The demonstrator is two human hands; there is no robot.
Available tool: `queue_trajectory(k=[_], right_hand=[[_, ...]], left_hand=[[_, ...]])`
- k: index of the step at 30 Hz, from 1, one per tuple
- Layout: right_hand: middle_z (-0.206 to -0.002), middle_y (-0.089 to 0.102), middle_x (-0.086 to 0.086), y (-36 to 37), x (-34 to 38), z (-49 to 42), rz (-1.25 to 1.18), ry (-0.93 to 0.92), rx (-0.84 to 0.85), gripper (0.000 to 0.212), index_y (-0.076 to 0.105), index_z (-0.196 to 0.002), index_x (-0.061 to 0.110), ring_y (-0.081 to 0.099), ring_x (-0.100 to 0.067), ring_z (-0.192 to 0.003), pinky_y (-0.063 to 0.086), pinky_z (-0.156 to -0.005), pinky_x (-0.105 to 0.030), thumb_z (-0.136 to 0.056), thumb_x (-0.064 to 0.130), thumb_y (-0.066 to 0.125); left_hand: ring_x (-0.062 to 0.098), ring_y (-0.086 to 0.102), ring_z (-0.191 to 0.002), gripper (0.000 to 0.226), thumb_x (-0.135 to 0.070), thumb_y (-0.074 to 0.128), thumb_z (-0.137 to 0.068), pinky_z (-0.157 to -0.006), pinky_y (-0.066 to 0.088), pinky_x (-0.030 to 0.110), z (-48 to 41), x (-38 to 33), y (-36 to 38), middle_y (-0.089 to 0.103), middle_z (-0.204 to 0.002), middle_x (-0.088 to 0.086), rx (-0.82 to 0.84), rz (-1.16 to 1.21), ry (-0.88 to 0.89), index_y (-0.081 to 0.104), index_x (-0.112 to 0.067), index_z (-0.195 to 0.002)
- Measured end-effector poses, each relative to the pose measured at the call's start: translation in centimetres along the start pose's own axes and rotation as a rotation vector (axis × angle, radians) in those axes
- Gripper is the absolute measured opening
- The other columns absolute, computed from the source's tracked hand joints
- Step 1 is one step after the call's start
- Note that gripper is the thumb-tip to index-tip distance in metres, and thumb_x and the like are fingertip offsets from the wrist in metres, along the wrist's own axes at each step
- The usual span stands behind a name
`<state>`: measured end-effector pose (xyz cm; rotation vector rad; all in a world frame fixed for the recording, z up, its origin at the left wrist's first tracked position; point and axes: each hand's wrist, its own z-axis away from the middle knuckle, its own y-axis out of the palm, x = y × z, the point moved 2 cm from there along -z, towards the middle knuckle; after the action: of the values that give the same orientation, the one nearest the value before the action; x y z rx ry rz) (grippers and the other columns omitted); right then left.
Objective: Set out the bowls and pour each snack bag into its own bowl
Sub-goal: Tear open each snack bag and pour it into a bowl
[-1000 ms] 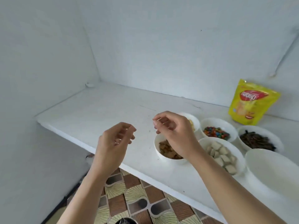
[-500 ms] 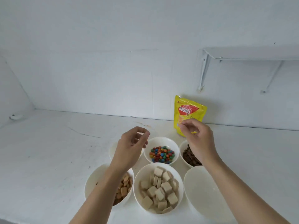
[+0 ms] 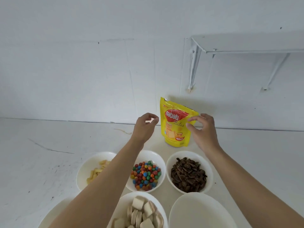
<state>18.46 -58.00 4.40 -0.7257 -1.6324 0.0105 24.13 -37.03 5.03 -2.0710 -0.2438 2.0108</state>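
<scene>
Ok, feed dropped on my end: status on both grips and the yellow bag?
Left grip open, beside bag. Right grip open at its right edge. Bag upright; empty bowl waiting. Nothing blocking.

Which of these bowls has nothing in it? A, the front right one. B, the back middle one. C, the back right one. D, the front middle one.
A: the front right bowl shows only its bare white inside, while the back middle bowl holds coloured candies, the back right bowl dark seeds, and the front middle bowl pale wafer pieces.
</scene>
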Motion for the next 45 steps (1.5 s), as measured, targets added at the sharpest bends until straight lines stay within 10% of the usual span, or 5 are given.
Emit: queue_trajectory(k=[6, 14, 26, 36, 45], right_hand=[[-0.133, 0.047, 0.001, 2.3, -1.4, -2.8, -0.024, 0.068, 0.015, 0.012, 0.072, -0.098, 0.026, 0.049, -0.015, -0.122, 0.041, -0.093, -0.031, -0.089, 0.018, 0.071], [-0.067, 0.055, 0.009, 3.0, -2.8, -3.9, -0.174, 0.084, -0.102, 0.040, 0.078, -0.097, 0.029, 0.037, -0.005, -0.044, 0.028, -0.051, -0.017, -0.101, 0.002, 0.049], [-0.051, 0.043, 0.018, 3.1, 3.6, -1.5, -0.385, -0.153, -0.146, 0.036, 0.073, -0.090, 0.017, 0.027, -0.006, -0.048, 0.025, -0.051, -0.018, -0.102, -0.004, 0.045], [-0.093, 0.070, 0.009, 8.7, 15.0, 3.5, -0.605, -0.339, 0.155, 0.037, 0.068, -0.090, 0.023, 0.048, -0.024, -0.076, 0.042, -0.070, -0.030, -0.097, -0.008, 0.051], [-0.097, 0.068, -0.014, 21.7, 22.3, 11.1, -0.689, -0.338, 0.439, 0.046, 0.068, -0.091, 0.026, 0.062, -0.038, -0.083, 0.051, -0.074, -0.044, -0.092, -0.014, 0.045]], left_hand=[[0.025, 0.055, -0.103, 0.010, -0.029, 0.066, -0.098, -0.088, 0.044, 0.033, -4.7, 0.2, 2.0, 0.059, -0.128, 0.005, 0.044, 0.010, -0.035, 0.068, -0.027, -0.088], [0.020, 0.043, -0.140, 0.007, -0.036, 0.066, -0.098, -0.116, 0.038, 0.049, -7.5, 1.3, 4.4, 0.058, -0.143, 0.004, 0.180, 0.049, -0.080, 0.069, -0.029, -0.098], [0.017, 0.062, -0.089, 0.016, -0.021, 0.067, -0.098, -0.084, 0.052, 0.042, -3.0, -1.9, -1.7, 0.065, -0.099, -0.002, 0.044, 0.300, 0.156, 0.067, -0.023, -0.082], [-0.001, 0.060, -0.071, 0.026, -0.030, 0.072, -0.094, -0.064, 0.045, 0.013, 6.5, -6.3, -16.4, 0.067, -0.083, -0.007, -0.332, 0.294, 0.276, 0.063, -0.014, -0.077], [0.003, 0.066, -0.065, 0.016, -0.013, 0.074, -0.093, -0.050, 0.048, 0.018, 13.6, -2.1, -30.7, 0.062, -0.069, -0.016, -0.554, 0.190, 0.283, 0.059, -0.016, -0.096]])
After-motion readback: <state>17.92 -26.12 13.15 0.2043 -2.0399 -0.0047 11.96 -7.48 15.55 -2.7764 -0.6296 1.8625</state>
